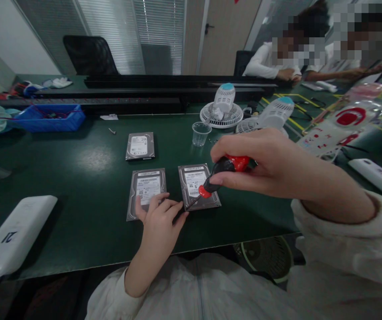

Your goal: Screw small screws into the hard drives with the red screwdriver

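Red-and-black screwdriver [220, 170] was gripped in the right hand [260, 162], tip at the seven-o'clock corner of one hard drive [194, 181]; left hand [159, 223], fingers spread, touched a second drive [149, 183].

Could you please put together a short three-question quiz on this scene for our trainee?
1. Which hand grips the red-and-black screwdriver by its handle?
2. How many flat, rectangular metal hard drives lie on the dark green table?
3. True or false: as the wearer sees it, the clear plastic cup stands to the right of the open blue plastic bin.

Key:
1. The right hand.
2. Three: two side by side nearer the wearer and one farther back.
3. True.
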`<act>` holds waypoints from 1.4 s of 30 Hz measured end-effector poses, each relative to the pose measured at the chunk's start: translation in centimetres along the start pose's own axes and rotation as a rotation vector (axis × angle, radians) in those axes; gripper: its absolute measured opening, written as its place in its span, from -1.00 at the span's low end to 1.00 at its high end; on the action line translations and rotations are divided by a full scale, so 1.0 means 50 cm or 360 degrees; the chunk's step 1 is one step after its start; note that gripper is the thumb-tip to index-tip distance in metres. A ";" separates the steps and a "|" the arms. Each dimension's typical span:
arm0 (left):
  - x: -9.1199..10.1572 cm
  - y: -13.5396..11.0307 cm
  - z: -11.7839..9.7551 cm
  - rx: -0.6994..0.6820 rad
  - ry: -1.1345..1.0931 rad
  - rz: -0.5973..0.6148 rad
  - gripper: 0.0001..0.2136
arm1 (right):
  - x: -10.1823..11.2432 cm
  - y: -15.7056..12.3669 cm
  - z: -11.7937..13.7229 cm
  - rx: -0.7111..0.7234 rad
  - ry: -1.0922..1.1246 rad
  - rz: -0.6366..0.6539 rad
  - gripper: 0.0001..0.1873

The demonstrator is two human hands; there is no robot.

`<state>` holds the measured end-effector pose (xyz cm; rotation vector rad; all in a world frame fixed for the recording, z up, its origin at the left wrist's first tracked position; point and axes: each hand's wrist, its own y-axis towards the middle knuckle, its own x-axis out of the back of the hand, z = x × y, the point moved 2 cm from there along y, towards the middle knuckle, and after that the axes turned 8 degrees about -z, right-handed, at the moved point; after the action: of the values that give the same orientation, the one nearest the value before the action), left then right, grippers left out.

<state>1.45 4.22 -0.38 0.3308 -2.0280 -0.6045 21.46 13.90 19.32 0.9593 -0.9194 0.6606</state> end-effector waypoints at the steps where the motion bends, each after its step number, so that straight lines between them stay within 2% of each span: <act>1: 0.000 0.000 0.000 0.0006 0.0006 0.0003 -0.88 | -0.002 0.000 -0.001 0.0046 0.0022 -0.0029 -0.74; 7: -0.002 -0.001 -0.002 0.0003 0.0041 0.0005 -0.87 | -0.021 -0.002 -0.003 0.0157 0.0125 -0.0166 -0.75; 10: -0.001 0.000 -0.002 0.0000 0.0034 0.0003 -0.87 | -0.020 -0.003 0.004 0.0232 0.0165 -0.0136 -0.72; 12: -0.001 0.000 -0.002 -0.0002 0.0020 0.0003 -0.87 | -0.012 -0.005 0.012 0.0248 0.0180 -0.0038 -0.73; 15: 0.000 0.000 -0.001 0.0003 -0.0003 -0.0002 -0.88 | 0.009 -0.009 0.022 0.0175 0.0195 0.0159 -0.89; 20: 0.001 -0.001 -0.002 0.0008 -0.0012 -0.0004 -0.88 | 0.033 -0.019 0.023 0.0032 0.0186 0.0311 -0.76; 24: 0.000 0.000 -0.002 0.0014 -0.0007 0.0008 -0.87 | 0.025 -0.019 0.010 -0.0056 0.0004 0.0218 -0.82; 27: 0.001 0.000 -0.002 0.0007 -0.0008 0.0014 -0.88 | 0.017 -0.017 0.007 -0.0055 -0.0184 0.0131 -0.67; 33: 0.003 0.000 -0.003 -0.0007 0.0007 -0.0014 -0.88 | 0.028 -0.020 0.027 -0.0131 -0.0110 0.0263 -0.63; 35: 0.002 0.000 -0.003 -0.0007 0.0007 -0.0015 -0.88 | 0.031 -0.021 0.030 -0.0151 -0.0045 0.0303 -0.70; 37: 0.001 -0.001 -0.003 -0.0014 0.0003 -0.0020 -0.90 | 0.029 -0.020 0.026 -0.0135 -0.0043 0.0314 -0.87; 38: 0.000 -0.001 -0.003 -0.0019 0.0000 -0.0024 -0.90 | 0.026 -0.019 0.022 -0.0137 -0.0082 0.0304 -0.86; 40: 0.000 0.000 -0.003 -0.0032 -0.0003 -0.0031 -0.90 | 0.020 -0.015 0.013 -0.0191 -0.0234 0.0249 -0.70; 42: 0.001 0.000 -0.003 -0.0042 -0.0006 -0.0033 -0.90 | 0.013 -0.012 0.005 -0.0284 -0.0395 0.0190 -0.62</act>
<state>1.56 4.16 -0.28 0.3360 -2.0205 -0.6444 22.19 13.49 19.74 0.8427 -1.2419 0.5561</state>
